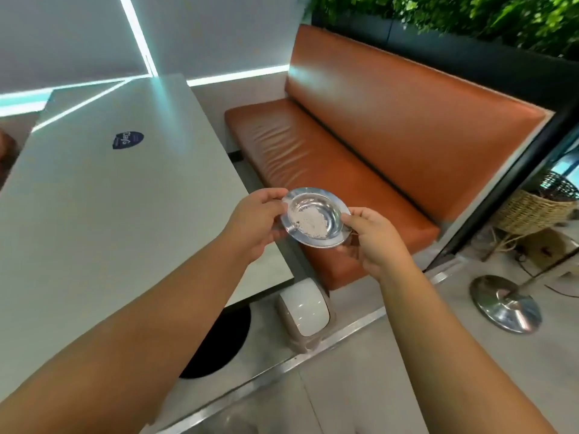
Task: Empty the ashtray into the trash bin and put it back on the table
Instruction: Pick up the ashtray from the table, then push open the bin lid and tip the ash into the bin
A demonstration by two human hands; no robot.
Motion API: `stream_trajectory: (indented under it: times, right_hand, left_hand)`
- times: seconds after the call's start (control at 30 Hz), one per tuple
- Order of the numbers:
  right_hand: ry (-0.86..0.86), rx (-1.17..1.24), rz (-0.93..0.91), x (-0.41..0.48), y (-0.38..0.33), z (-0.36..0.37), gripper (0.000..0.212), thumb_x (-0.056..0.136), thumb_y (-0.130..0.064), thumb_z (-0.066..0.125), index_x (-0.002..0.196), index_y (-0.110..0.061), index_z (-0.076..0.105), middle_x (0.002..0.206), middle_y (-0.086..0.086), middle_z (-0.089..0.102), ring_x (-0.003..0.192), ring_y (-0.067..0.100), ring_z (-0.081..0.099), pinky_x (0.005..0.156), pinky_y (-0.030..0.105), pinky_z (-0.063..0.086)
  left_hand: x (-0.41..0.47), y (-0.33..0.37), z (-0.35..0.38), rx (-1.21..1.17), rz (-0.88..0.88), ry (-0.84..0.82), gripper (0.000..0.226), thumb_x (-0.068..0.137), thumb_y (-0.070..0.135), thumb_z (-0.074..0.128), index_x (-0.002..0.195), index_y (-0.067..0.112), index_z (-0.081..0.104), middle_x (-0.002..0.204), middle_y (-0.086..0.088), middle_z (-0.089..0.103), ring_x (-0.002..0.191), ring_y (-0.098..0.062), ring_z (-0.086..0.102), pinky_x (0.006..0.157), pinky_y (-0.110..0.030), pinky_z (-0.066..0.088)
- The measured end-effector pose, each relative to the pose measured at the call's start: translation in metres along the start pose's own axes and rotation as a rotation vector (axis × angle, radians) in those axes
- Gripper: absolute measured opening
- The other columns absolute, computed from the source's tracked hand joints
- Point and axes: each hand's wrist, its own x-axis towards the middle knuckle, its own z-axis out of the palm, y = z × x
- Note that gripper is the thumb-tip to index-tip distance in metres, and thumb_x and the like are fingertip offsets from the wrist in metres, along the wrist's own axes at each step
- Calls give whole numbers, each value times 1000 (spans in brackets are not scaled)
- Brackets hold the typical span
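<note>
I hold the metal ashtray point(315, 217) between both hands, off the surface point(94, 198) past its right edge, pale ash lying in its bowl. My left hand point(255, 220) pinches its left rim; my right hand point(372, 239) pinches the right rim. The trash bin point(304, 311) stands on the floor below.

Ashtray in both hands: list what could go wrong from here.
1. The ashtray holds loose grey ash and is pinched only at its rim by the left hand and right hand; a tilt could spill ash onto the orange bench or the floor.
2. The trash bin has a swing lid that looks shut; with both hands occupied, pushing it open may be awkward.
3. The bin sits low, beside the table, so ash could scatter on the way down.
</note>
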Motion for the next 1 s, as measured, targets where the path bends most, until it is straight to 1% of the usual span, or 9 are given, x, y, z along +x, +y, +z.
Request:
stream_trajectory:
  times: [0.13, 0.2, 0.37, 0.47, 0.53, 0.6, 0.73, 0.87, 1.0]
  right_hand:
    - [-25, -170, -10, 23, 28, -77, 9, 88, -13, 54, 87, -13, 63, 72, 8, 67, 58, 18, 57, 52, 32, 49]
    - [-29, -205, 8, 35, 46, -106, 11, 87, -11, 53, 83, -13, 63, 76, 12, 64, 64, 23, 56, 60, 39, 49]
    - [-33, -157, 60, 74, 107, -159, 16, 88, -8, 53, 76, -11, 62, 65, 5, 68, 53, 12, 64, 51, 29, 55]
    - [-63, -172, 82, 105, 169, -174, 15, 89, -11, 53, 78, -10, 63, 67, 6, 68, 57, 15, 64, 55, 33, 57]
    - [-85, -174, 85, 127, 220, -177, 14, 89, -11, 52, 81, -10, 63, 70, 8, 68, 59, 17, 64, 60, 38, 59]
    - [-96, -181, 87, 147, 273, -178, 13, 89, -11, 51, 83, -11, 63, 71, 9, 69, 60, 19, 63, 65, 46, 58]
    - [-151, -228, 67, 180, 362, -176, 15, 88, -11, 48, 88, -5, 62, 71, 13, 65, 65, 28, 57, 73, 60, 54]
    - [-152, -222, 2, 203, 427, -173, 15, 88, -9, 48, 90, 1, 60, 67, 13, 64, 62, 28, 57, 65, 49, 52]
    - [-167, -220, -20, 210, 460, -168, 13, 89, -5, 47, 86, -4, 60, 68, 11, 67, 54, 18, 64, 46, 31, 55]
  left_hand:
    - [5, -51, 65, -37, -43, 36, 21, 88, 4, 53, 100, 16, 65, 94, -10, 70, 76, -18, 66, 72, -38, 59]
    - [10, -77, 85, -26, -78, 37, 22, 88, 5, 54, 106, 12, 64, 86, -8, 68, 65, -13, 61, 62, -30, 57]
    - [40, -157, 104, 273, -130, -33, 21, 91, 11, 54, 110, 12, 62, 79, -2, 60, 62, -9, 55, 53, -19, 52]
    - [74, -230, 93, 618, -111, -44, 23, 90, 11, 53, 111, 12, 62, 93, -6, 64, 74, -13, 59, 59, -19, 50]
    - [102, -284, 77, 860, -99, -65, 32, 87, 3, 50, 116, 10, 62, 112, -9, 65, 94, -18, 60, 72, -20, 46]
    - [130, -335, 61, 1028, -107, -102, 42, 84, 1, 52, 125, 11, 56, 128, -10, 58, 109, -18, 55, 83, -18, 39]
    - [180, -416, 41, 1335, -12, -183, 74, 78, 17, 69, 143, 14, 33, 149, -8, 37, 132, -24, 37, 106, -27, 28]
    - [216, -466, 29, 1490, 20, -291, 117, 64, 31, 83, 149, 13, 5, 159, -8, 13, 143, -23, 16, 117, -39, 16]
    - [222, -488, 27, 1636, 170, -129, 131, 54, 41, 85, 148, 17, -2, 158, -11, 12, 140, -31, 20, 115, -41, 21]
